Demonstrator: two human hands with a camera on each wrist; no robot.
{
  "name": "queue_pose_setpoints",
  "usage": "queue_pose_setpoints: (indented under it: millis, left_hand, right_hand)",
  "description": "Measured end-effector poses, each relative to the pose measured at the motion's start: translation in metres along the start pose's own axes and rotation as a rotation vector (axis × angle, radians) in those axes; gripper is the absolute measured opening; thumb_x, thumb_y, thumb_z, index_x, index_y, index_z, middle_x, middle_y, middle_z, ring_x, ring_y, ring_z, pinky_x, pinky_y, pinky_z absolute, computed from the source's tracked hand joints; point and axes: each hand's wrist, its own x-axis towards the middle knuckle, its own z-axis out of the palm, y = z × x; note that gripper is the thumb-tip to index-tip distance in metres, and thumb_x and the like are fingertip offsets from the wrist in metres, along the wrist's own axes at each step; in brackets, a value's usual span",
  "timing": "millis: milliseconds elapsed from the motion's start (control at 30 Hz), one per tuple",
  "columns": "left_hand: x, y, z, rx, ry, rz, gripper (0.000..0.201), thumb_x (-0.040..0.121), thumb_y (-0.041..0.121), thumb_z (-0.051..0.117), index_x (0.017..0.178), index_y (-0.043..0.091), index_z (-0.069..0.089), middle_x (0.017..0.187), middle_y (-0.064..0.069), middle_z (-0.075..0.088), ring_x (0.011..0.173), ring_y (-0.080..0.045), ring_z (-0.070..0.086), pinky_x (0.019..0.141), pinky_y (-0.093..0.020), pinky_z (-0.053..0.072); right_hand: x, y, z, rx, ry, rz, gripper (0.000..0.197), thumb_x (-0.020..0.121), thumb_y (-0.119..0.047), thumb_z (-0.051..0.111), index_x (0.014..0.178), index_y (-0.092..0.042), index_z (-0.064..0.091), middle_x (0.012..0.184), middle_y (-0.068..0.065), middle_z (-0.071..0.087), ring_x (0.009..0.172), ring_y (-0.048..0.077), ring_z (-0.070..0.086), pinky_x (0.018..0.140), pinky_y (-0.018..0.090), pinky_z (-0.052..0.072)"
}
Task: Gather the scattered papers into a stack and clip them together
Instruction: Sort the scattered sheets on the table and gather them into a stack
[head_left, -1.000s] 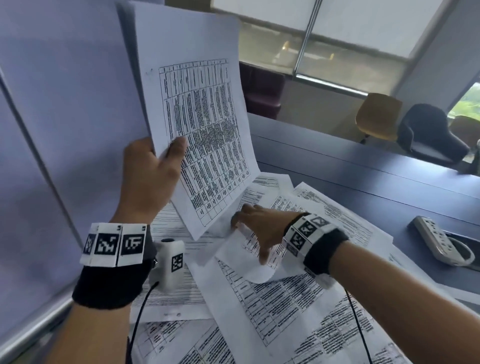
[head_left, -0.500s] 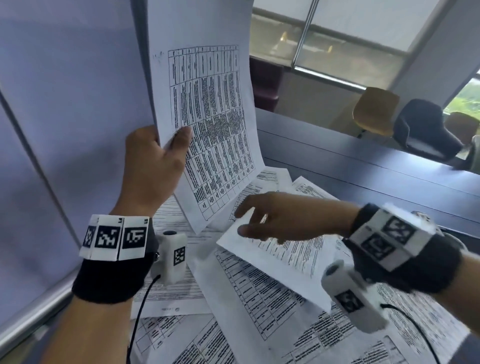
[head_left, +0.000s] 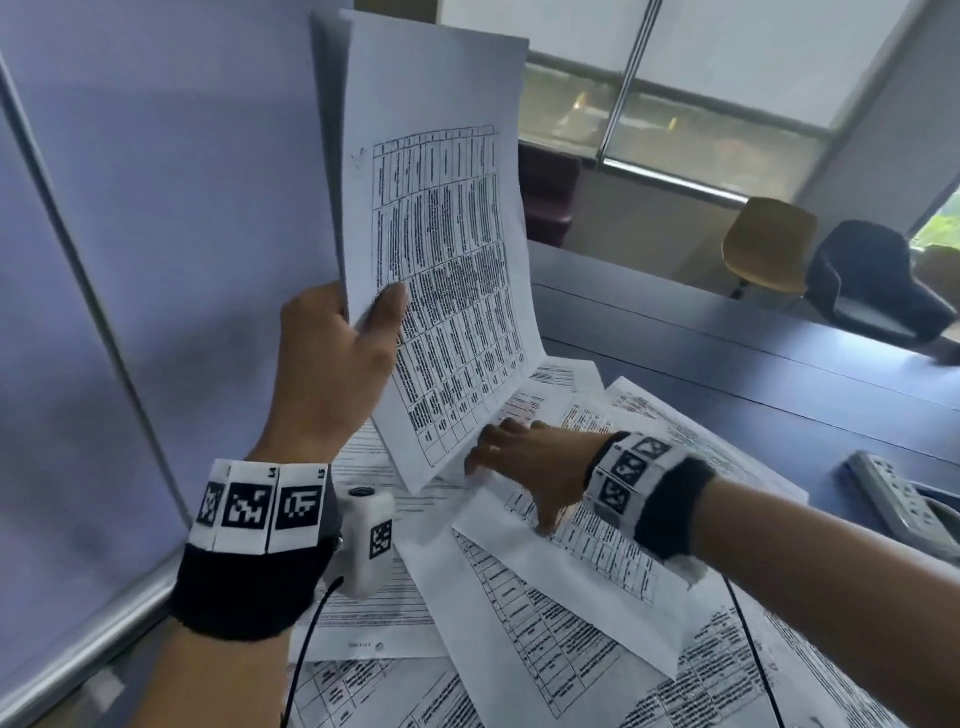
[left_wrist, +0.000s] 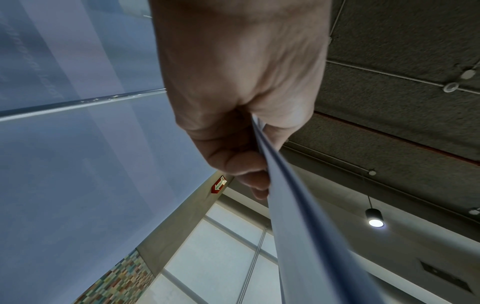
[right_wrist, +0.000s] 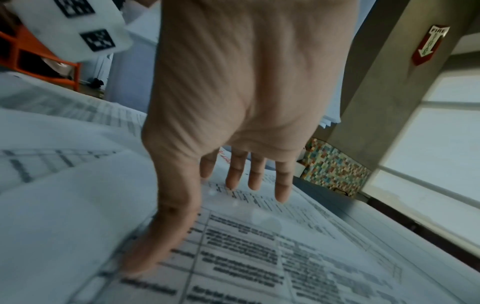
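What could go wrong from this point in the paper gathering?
The left hand pinches the raised sheets by one low edge only; they bow and could slip from that grip. The right hand lies flat on overlapping loose papers, so dragging one may shift or crease the others.

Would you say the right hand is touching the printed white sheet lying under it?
Touching: the right wrist view shows the right hand with its thumb pressed onto the printed white sheet.

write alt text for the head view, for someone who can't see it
A left hand holds a few printed table sheets upright, thumb pinching the front, while the right hand reaches flat onto loose printed pages scattered over a dark desk. A white power strip lies at right.
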Motion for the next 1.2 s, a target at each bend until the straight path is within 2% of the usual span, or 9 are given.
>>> queue_pose_setpoints:
  millis: [267, 433, 533, 667, 767, 833, 1000, 1133, 1200]
  left_hand:
    - [0.001, -0.005, 0.003, -0.024, -0.018, -0.017, 0.044, 0.093, 0.02, 0.059, 0.054, 0.013, 0.041, 0.048, 0.006, 0.033, 0.041, -0.003, 0.031, 0.042, -0.014, 0.025]
    - [0.001, -0.006, 0.003, -0.027, -0.031, -0.035, 0.051, 0.094, 0.018, 0.058, 0.05, 0.02, 0.033, 0.04, 0.009, 0.033, 0.036, -0.003, 0.031, 0.039, -0.01, 0.023]
    - [0.001, -0.007, 0.003, -0.01, -0.032, -0.018, 0.051, 0.094, 0.018, 0.058, 0.05, 0.021, 0.033, 0.045, 0.008, 0.03, 0.037, -0.004, 0.032, 0.039, -0.01, 0.023]
    - [0.001, -0.009, 0.001, 0.011, -0.029, 0.005, 0.045, 0.094, 0.018, 0.058, 0.053, 0.017, 0.04, 0.048, 0.006, 0.035, 0.042, -0.006, 0.034, 0.042, -0.012, 0.025]
    - [0.002, -0.009, -0.001, 0.007, -0.019, -0.003, 0.044, 0.094, 0.019, 0.058, 0.054, 0.012, 0.041, 0.048, 0.004, 0.033, 0.045, -0.006, 0.032, 0.043, -0.013, 0.024]
    - [0.002, -0.01, -0.004, 0.005, -0.004, 0.001, 0.045, 0.094, 0.019, 0.058, 0.054, 0.009, 0.042, 0.048, 0.004, 0.033, 0.046, -0.007, 0.031, 0.043, -0.014, 0.024]
    - [0.007, -0.013, -0.008, -0.012, 0.044, -0.001, 0.042, 0.094, 0.019, 0.059, 0.056, 0.012, 0.042, 0.05, 0.006, 0.032, 0.042, -0.003, 0.032, 0.043, -0.01, 0.025]
    - [0.006, -0.02, -0.011, -0.02, 0.056, -0.013, 0.034, 0.094, 0.018, 0.059, 0.063, 0.005, 0.054, 0.056, 0.004, 0.042, 0.047, 0.001, 0.034, 0.047, -0.007, 0.029]
    - [0.007, -0.024, -0.012, -0.019, 0.051, -0.023, 0.039, 0.094, 0.018, 0.058, 0.056, 0.018, 0.048, 0.049, 0.013, 0.041, 0.044, 0.003, 0.036, 0.047, -0.005, 0.028]
  right_hand:
    - [0.01, 0.001, -0.004, 0.122, -0.024, 0.004, 0.096, 0.058, -0.034, 0.088, 0.135, -0.03, 0.031, 0.123, 0.0, 0.059, 0.109, 0.016, 0.042, 0.097, 0.047, 0.044]
    - [0.008, 0.001, 0.0, 0.176, 0.004, -0.015, 0.085, 0.056, -0.027, 0.089, 0.126, -0.033, 0.041, 0.126, 0.001, 0.044, 0.115, 0.019, 0.037, 0.095, 0.049, 0.044]
    - [0.009, -0.001, 0.001, 0.233, 0.02, -0.024, 0.08, 0.056, -0.026, 0.089, 0.124, -0.033, 0.048, 0.128, 0.001, 0.042, 0.119, 0.021, 0.035, 0.099, 0.048, 0.043]
    - [0.006, -0.003, 0.0, 0.128, -0.014, -0.007, 0.077, 0.066, -0.033, 0.084, 0.134, -0.029, 0.049, 0.132, 0.0, 0.046, 0.125, 0.021, 0.033, 0.105, 0.041, 0.036]
    - [0.0, -0.004, 0.003, 0.139, 0.056, 0.039, 0.061, 0.075, -0.034, 0.077, 0.13, -0.026, 0.052, 0.126, -0.001, 0.058, 0.118, 0.021, 0.048, 0.101, 0.033, 0.029]
    - [-0.002, -0.001, -0.001, 0.128, 0.118, 0.026, 0.05, 0.082, -0.028, 0.072, 0.129, -0.024, 0.054, 0.124, -0.005, 0.064, 0.116, 0.016, 0.055, 0.107, 0.035, 0.026]
    - [0.005, 0.007, -0.026, -0.123, 0.196, -0.066, 0.042, 0.088, -0.019, 0.063, 0.13, -0.025, 0.057, 0.136, -0.004, 0.053, 0.129, 0.018, 0.043, 0.112, 0.041, 0.027]
    - [0.025, -0.012, -0.031, -0.253, 0.196, -0.215, 0.045, 0.085, -0.011, 0.064, 0.127, -0.027, 0.06, 0.148, -0.002, 0.043, 0.139, 0.023, 0.032, 0.116, 0.041, 0.018]
    - [0.031, -0.016, -0.031, -0.304, 0.185, -0.235, 0.048, 0.085, -0.008, 0.06, 0.128, -0.029, 0.06, 0.15, -0.005, 0.039, 0.141, 0.021, 0.028, 0.116, 0.037, 0.019]
